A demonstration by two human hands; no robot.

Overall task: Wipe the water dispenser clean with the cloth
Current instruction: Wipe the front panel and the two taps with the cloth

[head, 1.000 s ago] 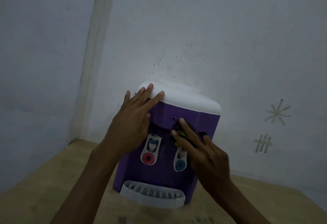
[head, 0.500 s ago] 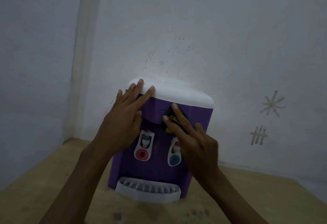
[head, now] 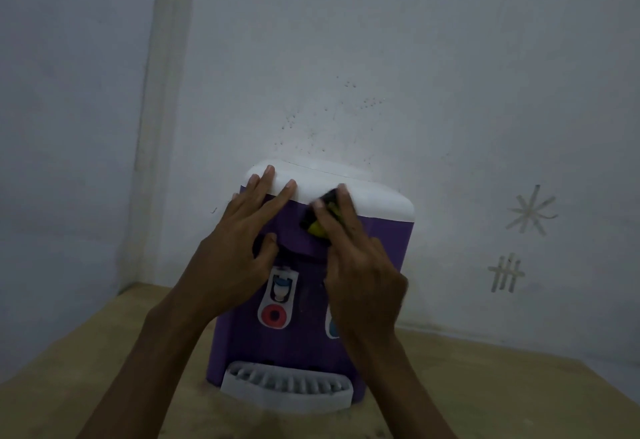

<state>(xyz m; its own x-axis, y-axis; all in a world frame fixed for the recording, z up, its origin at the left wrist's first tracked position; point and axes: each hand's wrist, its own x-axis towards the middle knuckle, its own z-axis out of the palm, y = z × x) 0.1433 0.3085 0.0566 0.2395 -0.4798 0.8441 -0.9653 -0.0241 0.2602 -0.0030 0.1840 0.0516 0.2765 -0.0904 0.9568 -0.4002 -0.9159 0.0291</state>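
Note:
A purple water dispenser (head: 298,348) with a white top (head: 377,201) and a white drip tray (head: 287,392) stands on a wooden table. My left hand (head: 239,248) lies flat against its upper left front, fingers straight and reaching onto the white top. My right hand (head: 360,258) presses a small dark and yellow cloth (head: 317,223) against the upper front, at the seam below the white top. Its fingers are stretched out over the cloth. The red tap (head: 275,314) shows; the blue tap (head: 333,329) is mostly hidden behind my right hand.
The wooden table (head: 502,386) runs to a white wall right behind the dispenser. A wall corner with a pale vertical strip (head: 162,126) stands at the left. Scratch marks (head: 530,213) are on the wall at the right.
My right hand has slid the cloth upward from the middle of the front panel to the edge of the white top. My left hand has kept its place.

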